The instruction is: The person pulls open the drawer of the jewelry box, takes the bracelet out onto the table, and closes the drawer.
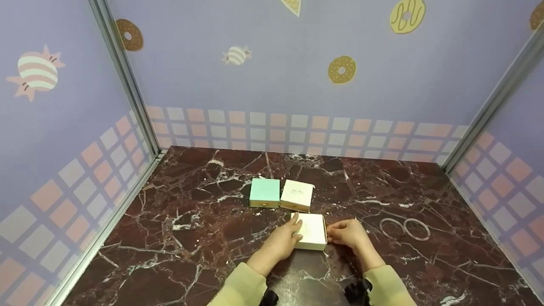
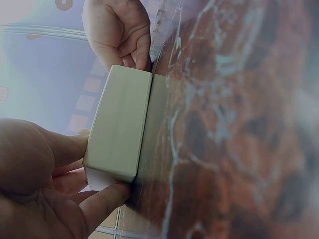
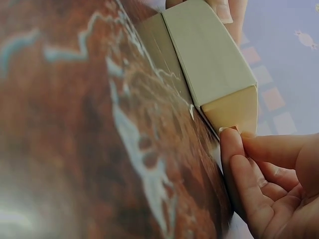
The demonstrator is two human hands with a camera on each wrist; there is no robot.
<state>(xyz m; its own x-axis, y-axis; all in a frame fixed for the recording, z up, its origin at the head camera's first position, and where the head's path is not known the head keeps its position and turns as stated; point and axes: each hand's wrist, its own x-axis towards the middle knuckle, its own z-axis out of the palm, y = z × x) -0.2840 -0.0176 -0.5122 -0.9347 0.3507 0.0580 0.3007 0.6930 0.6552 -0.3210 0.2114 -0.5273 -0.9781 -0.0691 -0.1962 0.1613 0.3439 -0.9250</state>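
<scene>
A small white drawer box (image 1: 312, 230) lies on the dark marbled table, close to the person. My left hand (image 1: 280, 240) grips its left end, fingers on the top in the head view; the left wrist view shows thumb and fingers round that end. At the opposite end, my right hand (image 1: 347, 233) pinches a small brown pull tab (image 3: 235, 128) between thumb and fingertip. That tab sits on the yellowish drawer front (image 3: 232, 109), which looks flush with the white sleeve in the right wrist view. The box's contents are hidden.
Behind the white box stand a mint-green drawer box (image 1: 265, 191) and another white drawer box (image 1: 297, 194), side by side. Two pale rings (image 1: 417, 230) lie to the right. Patterned walls (image 1: 297, 93) enclose the table (image 1: 204, 255) at the back and sides.
</scene>
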